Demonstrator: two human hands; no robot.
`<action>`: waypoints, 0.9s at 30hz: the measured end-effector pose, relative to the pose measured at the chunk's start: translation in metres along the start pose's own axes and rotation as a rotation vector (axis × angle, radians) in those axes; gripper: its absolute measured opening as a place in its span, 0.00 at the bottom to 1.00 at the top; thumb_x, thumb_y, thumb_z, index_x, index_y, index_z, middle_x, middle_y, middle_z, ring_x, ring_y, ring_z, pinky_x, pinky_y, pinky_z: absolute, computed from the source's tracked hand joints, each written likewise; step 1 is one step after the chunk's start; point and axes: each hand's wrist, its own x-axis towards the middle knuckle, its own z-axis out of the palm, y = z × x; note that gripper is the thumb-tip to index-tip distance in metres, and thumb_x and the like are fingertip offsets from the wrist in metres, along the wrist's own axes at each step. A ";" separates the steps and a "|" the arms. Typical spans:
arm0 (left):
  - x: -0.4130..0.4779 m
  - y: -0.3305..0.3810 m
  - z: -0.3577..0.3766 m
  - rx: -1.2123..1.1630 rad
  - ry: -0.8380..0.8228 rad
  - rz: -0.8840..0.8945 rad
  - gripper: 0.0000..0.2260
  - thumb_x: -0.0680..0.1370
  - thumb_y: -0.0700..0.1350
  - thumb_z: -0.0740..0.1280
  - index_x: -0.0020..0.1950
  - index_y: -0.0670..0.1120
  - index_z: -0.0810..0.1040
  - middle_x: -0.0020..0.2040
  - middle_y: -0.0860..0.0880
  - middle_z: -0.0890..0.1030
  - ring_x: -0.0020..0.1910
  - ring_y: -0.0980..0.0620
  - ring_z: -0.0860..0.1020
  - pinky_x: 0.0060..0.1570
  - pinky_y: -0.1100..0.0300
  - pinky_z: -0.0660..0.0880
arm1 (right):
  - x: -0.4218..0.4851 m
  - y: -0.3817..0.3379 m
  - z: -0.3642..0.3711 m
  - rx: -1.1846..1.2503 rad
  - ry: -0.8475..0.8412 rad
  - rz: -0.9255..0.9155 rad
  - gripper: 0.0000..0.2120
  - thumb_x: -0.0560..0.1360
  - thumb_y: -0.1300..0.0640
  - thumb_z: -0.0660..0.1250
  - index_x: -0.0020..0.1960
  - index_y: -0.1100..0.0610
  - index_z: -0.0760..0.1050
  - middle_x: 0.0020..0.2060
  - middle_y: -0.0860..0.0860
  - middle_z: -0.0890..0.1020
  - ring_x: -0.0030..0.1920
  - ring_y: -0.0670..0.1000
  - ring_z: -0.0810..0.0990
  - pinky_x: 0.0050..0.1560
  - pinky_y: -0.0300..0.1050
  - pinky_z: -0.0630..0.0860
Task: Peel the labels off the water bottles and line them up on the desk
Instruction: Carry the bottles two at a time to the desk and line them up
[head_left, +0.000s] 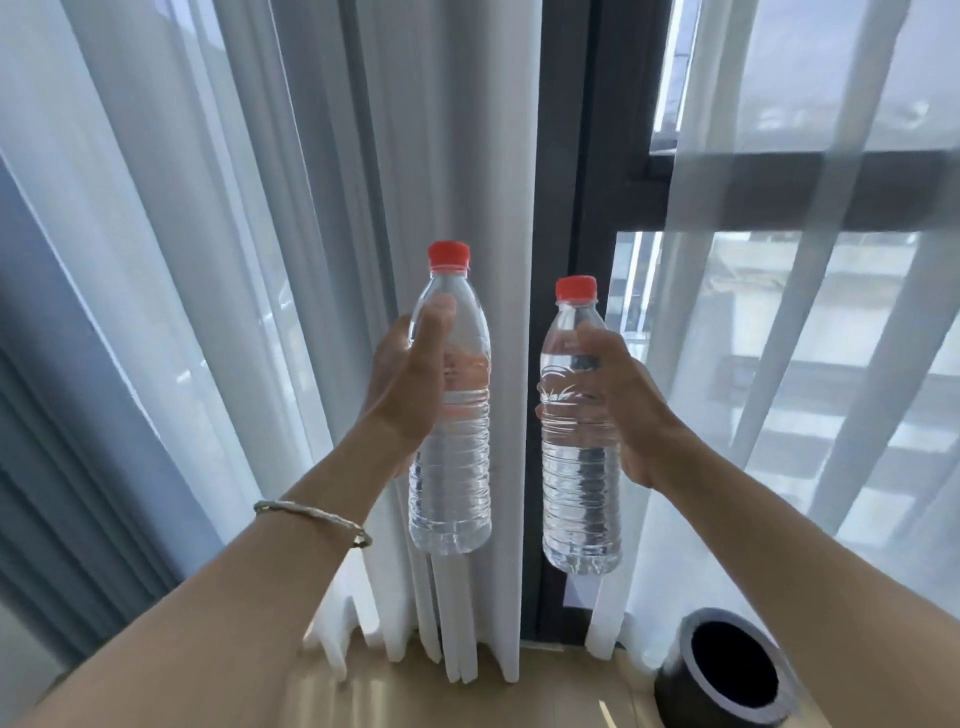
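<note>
Since the left bottle (451, 467) and the right bottle (582, 499), held upright in the air side by side but apart, already look bare of labels, lining up seems the step left. The left hand (410, 379) wraps one at mid-body, the right hand (621, 395) the other. No worktop shows, so the next move calls for turning from the curtains (260, 260) just beyond, minding the black bin (719, 617) low right.

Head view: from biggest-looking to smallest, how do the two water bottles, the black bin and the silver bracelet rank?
1. The left-hand bottle and right-hand bottle: alike, so tied.
2. The black bin, though it sits nearer the frame's edge, so less sure.
3. The silver bracelet, a thin band.
</note>
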 end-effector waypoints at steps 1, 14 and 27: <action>0.005 0.021 -0.004 -0.003 -0.002 0.023 0.22 0.74 0.63 0.60 0.53 0.47 0.79 0.40 0.44 0.83 0.35 0.48 0.82 0.37 0.53 0.79 | 0.002 -0.021 0.001 -0.013 -0.014 -0.024 0.19 0.66 0.38 0.61 0.50 0.50 0.76 0.43 0.54 0.83 0.44 0.54 0.82 0.45 0.51 0.77; 0.011 0.270 -0.008 0.100 0.055 0.372 0.23 0.75 0.63 0.57 0.53 0.46 0.78 0.43 0.40 0.83 0.41 0.42 0.83 0.42 0.49 0.80 | -0.010 -0.268 -0.005 -0.053 -0.063 -0.330 0.15 0.70 0.37 0.60 0.46 0.43 0.79 0.37 0.49 0.84 0.41 0.50 0.83 0.50 0.55 0.77; -0.056 0.276 -0.120 0.167 0.382 0.303 0.28 0.68 0.69 0.68 0.56 0.48 0.75 0.45 0.46 0.84 0.37 0.57 0.83 0.36 0.65 0.77 | -0.029 -0.275 0.109 0.069 -0.265 -0.353 0.30 0.68 0.33 0.61 0.56 0.56 0.78 0.44 0.55 0.84 0.42 0.52 0.83 0.44 0.50 0.79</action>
